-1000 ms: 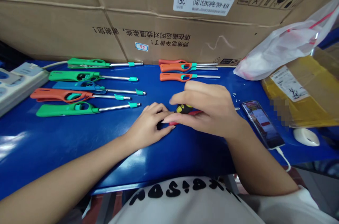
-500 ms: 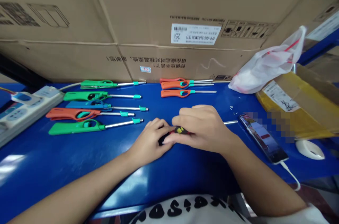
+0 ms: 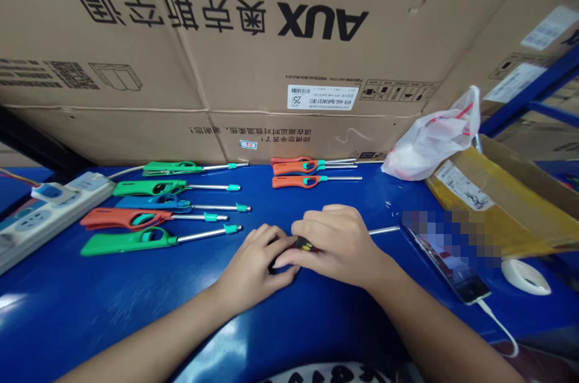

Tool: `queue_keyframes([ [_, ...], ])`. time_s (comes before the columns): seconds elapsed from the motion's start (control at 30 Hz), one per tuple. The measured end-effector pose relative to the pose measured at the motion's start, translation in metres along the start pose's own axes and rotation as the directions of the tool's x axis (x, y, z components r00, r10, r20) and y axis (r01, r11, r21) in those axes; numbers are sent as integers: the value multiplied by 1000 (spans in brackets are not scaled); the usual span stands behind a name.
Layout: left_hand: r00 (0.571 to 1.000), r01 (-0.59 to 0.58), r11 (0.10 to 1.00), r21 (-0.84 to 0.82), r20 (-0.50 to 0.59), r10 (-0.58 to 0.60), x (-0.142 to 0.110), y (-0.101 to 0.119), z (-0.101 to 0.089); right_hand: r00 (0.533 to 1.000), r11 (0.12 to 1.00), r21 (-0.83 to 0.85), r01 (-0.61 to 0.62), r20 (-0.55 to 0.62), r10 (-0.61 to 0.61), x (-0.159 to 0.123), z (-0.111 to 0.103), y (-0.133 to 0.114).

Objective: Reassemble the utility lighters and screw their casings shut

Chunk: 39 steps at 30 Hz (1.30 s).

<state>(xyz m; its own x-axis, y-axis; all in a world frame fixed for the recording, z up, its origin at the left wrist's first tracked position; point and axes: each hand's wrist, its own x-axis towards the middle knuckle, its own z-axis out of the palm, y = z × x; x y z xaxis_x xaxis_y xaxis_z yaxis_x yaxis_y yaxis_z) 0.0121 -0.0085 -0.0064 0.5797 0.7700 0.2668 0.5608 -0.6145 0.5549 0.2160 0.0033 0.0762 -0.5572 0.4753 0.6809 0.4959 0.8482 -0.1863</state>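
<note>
A huge cardboard box (image 3: 217,69) printed with upside-down AUX lettering stands along the back of the blue worktop (image 3: 113,304). At the right lies a carton wrapped in yellow tape (image 3: 520,223); a white power strip (image 3: 38,223) runs along the left side. A white plastic bag (image 3: 432,139) slumps beside the carton, near the big box.

Front and centre, the right hand (image 3: 335,244) has its fingers closed around a dark tool with yellow patches. The left hand (image 3: 256,265) lies right beside it, fingers curled with only a narrow gap to the thumb; whether they grip anything cannot be told.

Five long-necked lighters (image 3: 131,241) in green, blue and orange-red lie in a column left of the hands, metal necks pointing right. Three orange or red lighters (image 3: 294,182) sit together behind the hands. To the right are a phone (image 3: 461,280) with its cable plugged in and a rounded white object (image 3: 526,277).

The dark tool (image 3: 305,244) is mostly covered by the right hand. From beyond that hand a thin metal rod (image 3: 384,230) points toward the phone, its other end hidden. Tiny pale slivers (image 3: 388,205) are scattered just behind the rod.
</note>
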Motion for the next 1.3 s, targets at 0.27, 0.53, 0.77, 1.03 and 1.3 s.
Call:
queue_keyframes([
  [0.27, 1000, -7, 1000, -15, -8, 6, 1, -3, 2, 980, 977, 188, -96, 192, 59, 0, -13, -8],
  [0.53, 1000, 1, 999, 32, -11, -1, 0, -4, 2, 999, 999, 19, -36, 26, 35, 0, -3, -4],
  [0.77, 999, -8, 1000, -6, -44, 8, 2, -1, 2, 993, 954, 281, -104, 90, 81, -2, -6, -3],
  [1.03, 999, -42, 999, 0, -24, 42, 4, 0, -1, 987, 979, 179, -93, 150, 66, -1, -16, 4],
  [1.3, 1000, -12, 1000, -10, -28, 12, 4, -1, -1, 998, 999, 18, -43, -44, 44, -2, -6, 8],
])
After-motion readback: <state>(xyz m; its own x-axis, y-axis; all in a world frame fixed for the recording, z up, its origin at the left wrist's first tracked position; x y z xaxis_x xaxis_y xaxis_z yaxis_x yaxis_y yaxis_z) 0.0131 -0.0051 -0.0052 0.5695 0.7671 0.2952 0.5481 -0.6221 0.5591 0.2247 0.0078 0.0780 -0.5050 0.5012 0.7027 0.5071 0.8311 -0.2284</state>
